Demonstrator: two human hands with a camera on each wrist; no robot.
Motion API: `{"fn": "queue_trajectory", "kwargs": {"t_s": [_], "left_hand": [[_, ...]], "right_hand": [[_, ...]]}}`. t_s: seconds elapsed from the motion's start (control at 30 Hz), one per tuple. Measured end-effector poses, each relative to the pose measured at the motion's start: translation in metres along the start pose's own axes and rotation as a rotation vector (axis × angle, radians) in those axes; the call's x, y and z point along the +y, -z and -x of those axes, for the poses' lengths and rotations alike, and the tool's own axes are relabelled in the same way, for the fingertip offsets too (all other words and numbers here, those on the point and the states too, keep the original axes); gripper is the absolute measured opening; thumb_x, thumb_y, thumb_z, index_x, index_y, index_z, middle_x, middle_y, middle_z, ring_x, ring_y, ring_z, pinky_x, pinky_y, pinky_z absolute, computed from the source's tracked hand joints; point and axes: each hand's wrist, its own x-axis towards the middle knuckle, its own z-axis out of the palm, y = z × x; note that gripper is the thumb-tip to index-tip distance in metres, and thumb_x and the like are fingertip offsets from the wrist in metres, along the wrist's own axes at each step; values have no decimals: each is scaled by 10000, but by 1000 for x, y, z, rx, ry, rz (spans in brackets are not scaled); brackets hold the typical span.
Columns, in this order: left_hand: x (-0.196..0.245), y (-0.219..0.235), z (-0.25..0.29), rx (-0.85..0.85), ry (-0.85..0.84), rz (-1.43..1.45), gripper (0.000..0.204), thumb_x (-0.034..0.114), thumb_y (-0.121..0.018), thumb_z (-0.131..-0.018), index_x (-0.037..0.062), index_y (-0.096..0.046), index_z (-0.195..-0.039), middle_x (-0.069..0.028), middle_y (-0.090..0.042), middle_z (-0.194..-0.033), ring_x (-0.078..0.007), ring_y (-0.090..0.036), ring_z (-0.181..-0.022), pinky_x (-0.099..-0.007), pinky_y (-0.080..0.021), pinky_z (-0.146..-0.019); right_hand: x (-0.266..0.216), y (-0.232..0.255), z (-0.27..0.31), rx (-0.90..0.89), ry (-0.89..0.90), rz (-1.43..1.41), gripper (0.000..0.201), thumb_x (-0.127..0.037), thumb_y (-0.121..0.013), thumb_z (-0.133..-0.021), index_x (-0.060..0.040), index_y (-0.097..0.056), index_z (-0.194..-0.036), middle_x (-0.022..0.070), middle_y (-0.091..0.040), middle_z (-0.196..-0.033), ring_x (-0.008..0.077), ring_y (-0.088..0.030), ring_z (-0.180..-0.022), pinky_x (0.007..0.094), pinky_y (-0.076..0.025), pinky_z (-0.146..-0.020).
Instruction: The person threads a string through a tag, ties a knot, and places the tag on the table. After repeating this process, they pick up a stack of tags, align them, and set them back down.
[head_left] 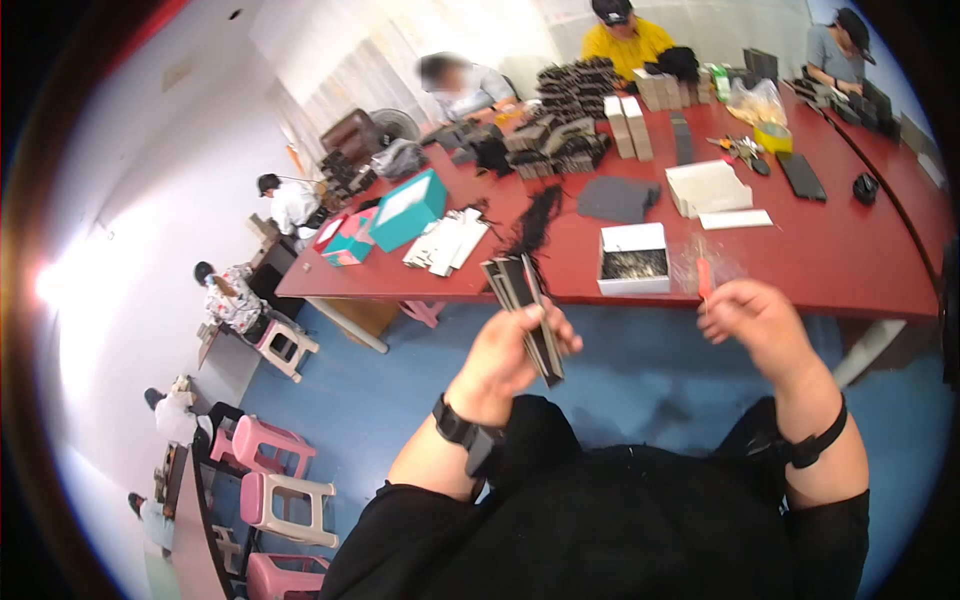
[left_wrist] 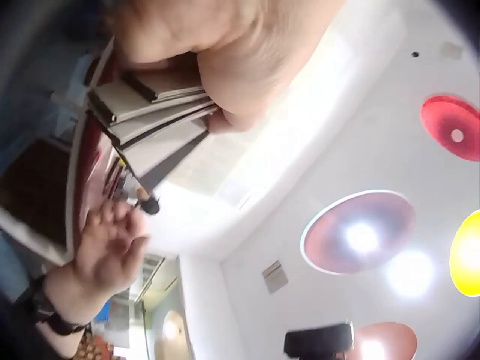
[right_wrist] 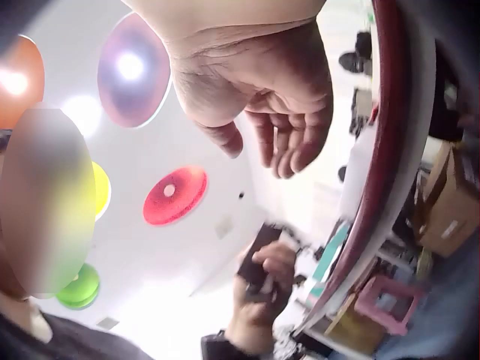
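My left hand (head_left: 508, 352) grips a fanned bundle of thin dark and pale strips (head_left: 530, 310) above the near table edge; in the left wrist view the strips (left_wrist: 154, 112) spread below the palm. My right hand (head_left: 752, 322) is held over the table's front edge, near a small orange-red item (head_left: 703, 275). In the right wrist view this hand (right_wrist: 266, 90) has relaxed, slightly bent fingers with nothing between them. A white box (head_left: 634, 284) of small dark bits stands on the table between the hands.
On the red table (head_left: 560, 275) lie white strips (head_left: 447, 242), a teal box (head_left: 408, 209), dark stacks (head_left: 578, 90), a grey sheet (head_left: 617, 199) and a phone (head_left: 801, 176). Several people sit around the room. Pink stools (head_left: 270, 443) stand at the left.
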Motion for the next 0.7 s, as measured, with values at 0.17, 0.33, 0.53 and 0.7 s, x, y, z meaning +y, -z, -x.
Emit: {"fn": "queue_trajectory", "kwargs": {"t_s": [0.17, 0.33, 0.53, 0.7], "left_hand": [[-52, -71, 18, -117, 296, -172, 179, 207, -567, -895, 53, -512, -970, -51, -544, -881, -171, -577, -814, -320, -512, -703], [-99, -76, 1, -272, 336, -514, 351, 70, -585, -872, 21, -451, -1194, -88, -559, -1083, -149, -541, -1002, -296, -458, -823], [-44, -80, 0, -404, 77, -1327, 312, 126, -618, -847, -15, -550, -1117, -118, -614, -1007, -188, -593, -928, -300, -461, -800], [-68, -64, -20, -472, -605, -1166, 370, 175, -484, -920, -23, -475, -1233, -218, -499, -1229, -358, -484, -1148, -367, -389, -965]], "right_hand": [[11, -64, 18, -423, -125, 151, 645, -342, -677, -828, 28, -392, -1273, 172, -556, -1153, 233, -526, -1100, 332, -439, -897], [46, -62, 20, -142, -383, -148, 494, -298, -633, -861, 8, -454, -1205, 94, -549, -1125, 209, -535, -1055, 363, -436, -917], [56, -52, 39, 63, -517, -684, 194, -195, -625, -867, -42, -564, -970, 85, -613, -883, 203, -634, -805, 391, -534, -786], [77, -54, 44, -157, -643, -679, 190, -43, -662, -790, -32, -573, -956, 97, -618, -851, 236, -649, -740, 396, -547, -760]]}}
